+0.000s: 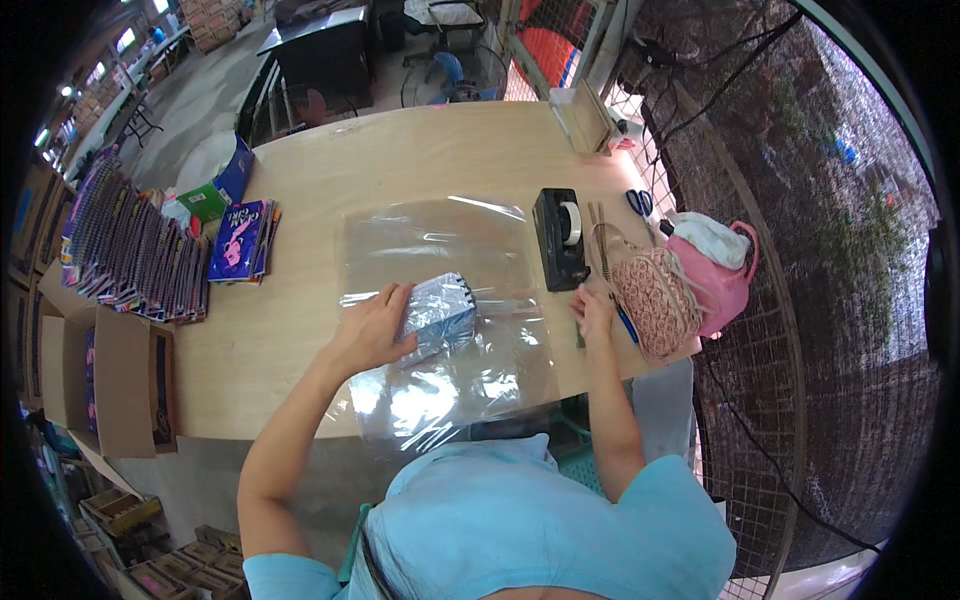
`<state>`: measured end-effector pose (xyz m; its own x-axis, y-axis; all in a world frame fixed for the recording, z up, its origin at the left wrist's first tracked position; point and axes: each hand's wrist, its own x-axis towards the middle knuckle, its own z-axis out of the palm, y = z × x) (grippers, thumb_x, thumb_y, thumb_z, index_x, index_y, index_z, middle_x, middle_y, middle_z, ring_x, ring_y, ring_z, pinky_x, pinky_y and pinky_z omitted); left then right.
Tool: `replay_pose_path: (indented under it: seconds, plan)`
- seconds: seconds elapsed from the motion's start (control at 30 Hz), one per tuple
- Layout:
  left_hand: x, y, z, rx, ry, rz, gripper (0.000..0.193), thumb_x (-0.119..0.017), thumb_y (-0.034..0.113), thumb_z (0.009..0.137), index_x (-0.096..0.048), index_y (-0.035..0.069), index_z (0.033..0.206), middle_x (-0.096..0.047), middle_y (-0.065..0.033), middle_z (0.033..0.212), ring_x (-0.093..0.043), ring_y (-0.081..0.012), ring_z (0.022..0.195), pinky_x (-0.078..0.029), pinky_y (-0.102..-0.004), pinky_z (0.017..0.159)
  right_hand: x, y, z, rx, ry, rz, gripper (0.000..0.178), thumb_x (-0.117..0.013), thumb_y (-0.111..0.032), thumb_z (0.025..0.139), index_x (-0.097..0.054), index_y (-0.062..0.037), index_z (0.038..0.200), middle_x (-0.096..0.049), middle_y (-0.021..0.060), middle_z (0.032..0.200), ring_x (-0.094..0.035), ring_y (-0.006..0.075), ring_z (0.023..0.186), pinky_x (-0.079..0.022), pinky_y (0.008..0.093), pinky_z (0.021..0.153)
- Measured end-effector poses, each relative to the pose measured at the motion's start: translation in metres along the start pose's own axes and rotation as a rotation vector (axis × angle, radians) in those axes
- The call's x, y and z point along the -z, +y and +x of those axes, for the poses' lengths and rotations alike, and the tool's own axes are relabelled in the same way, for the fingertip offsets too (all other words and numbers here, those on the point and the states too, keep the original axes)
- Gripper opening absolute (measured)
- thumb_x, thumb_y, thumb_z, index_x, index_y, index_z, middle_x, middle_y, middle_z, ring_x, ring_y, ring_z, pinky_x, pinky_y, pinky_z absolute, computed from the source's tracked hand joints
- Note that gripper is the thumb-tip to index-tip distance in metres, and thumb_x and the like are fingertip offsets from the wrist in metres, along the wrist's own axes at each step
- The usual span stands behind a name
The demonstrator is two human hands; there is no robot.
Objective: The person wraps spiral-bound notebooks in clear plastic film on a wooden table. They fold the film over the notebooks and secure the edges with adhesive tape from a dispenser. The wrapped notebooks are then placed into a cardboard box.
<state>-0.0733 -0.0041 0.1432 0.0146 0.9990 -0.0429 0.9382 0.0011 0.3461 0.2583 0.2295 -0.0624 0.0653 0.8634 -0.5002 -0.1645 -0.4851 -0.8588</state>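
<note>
1. Two bare hands, well apart, in the head view (only view): L hand (372, 328) is clamped on the L end of a small blue-grey, spiral-edged block in shiny clear film (440, 310), fingers at the upper part, thumb lower down.
2. R hand (594, 312) is at the near end of a black, oblong tape dispenser (550, 250) w/ a pale tape roll (571, 224); fingers partly curled, can't tell if they pinch anything.
3. The block lies on a wide, glossy, transparent plastic sheet (440, 230), approx. mid-table, its near edge hanging over the side of the pale wood-look table (300, 180) (lots of glare there, so folds are hard to read).
4. R side of table: slim blue pen (627, 325) just beside R hand; then a beige-pink textured fabric bag (652, 300), touching a smooth pink bag (722, 285) w/ white cloth (710, 240) on top. Dark-handled scissors (640, 203) lie farther back.
5. L side: short stack of purple-blue-covered notebooks (238, 243), next to a long, leaning row of spiral-bound notebooks (135, 245). Blue-and-green carton (220, 185) behind; open brown cardboard box (120, 375) nearer the person, w/ purple items partly visible inside.
</note>
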Motion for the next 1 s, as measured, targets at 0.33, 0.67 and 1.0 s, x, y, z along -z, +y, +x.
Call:
replay_pose_path:
  seconds: [0.33, 0.67, 1.0]
  plan:
    - [-0.002, -0.010, -0.001, -0.077, 0.008, -0.032, 0.071, -0.067, 0.033, 0.076, -0.039, 0.001, 0.132, -0.055, -0.0174, 0.111, -0.061, -0.0346, 0.091, -0.052, -0.0424, 0.075, -0.097, 0.005, -0.206, 0.172, -0.695, 0.166, 0.008, -0.064, -0.008, 0.087, -0.062, -0.0028, 0.082, -0.061, 0.0031, 0.071, -0.056, 0.0098, 0.062, -0.045, 0.0250, 0.055]
    - [-0.006, 0.002, 0.004, 0.062, 0.080, -0.065, 0.065, -0.074, 0.036, 0.071, -0.047, 0.003, 0.120, -0.056, -0.0156, 0.106, -0.062, -0.0334, 0.091, -0.052, -0.0426, 0.072, -0.146, 0.055, -0.206, 0.722, -0.342, -0.604, 0.028, -0.074, -0.023, 0.082, -0.061, -0.0049, 0.065, -0.056, -0.0003, 0.056, -0.050, 0.0108, 0.049, -0.036, 0.0272, 0.046]
    - [-0.009, 0.052, -0.062, -0.396, 0.207, 0.238, 0.038, -0.063, 0.021, 0.078, -0.053, 0.013, 0.114, -0.058, -0.0059, 0.106, -0.052, -0.0252, 0.114, -0.033, -0.0496, 0.102, -0.111, -0.022, -0.222, -0.649, -1.052, 0.119, 0.052, -0.049, -0.050, 0.093, -0.051, -0.0095, 0.126, -0.061, 0.0110, 0.113, -0.061, 0.0255, 0.100, -0.052, 0.0402, 0.083]
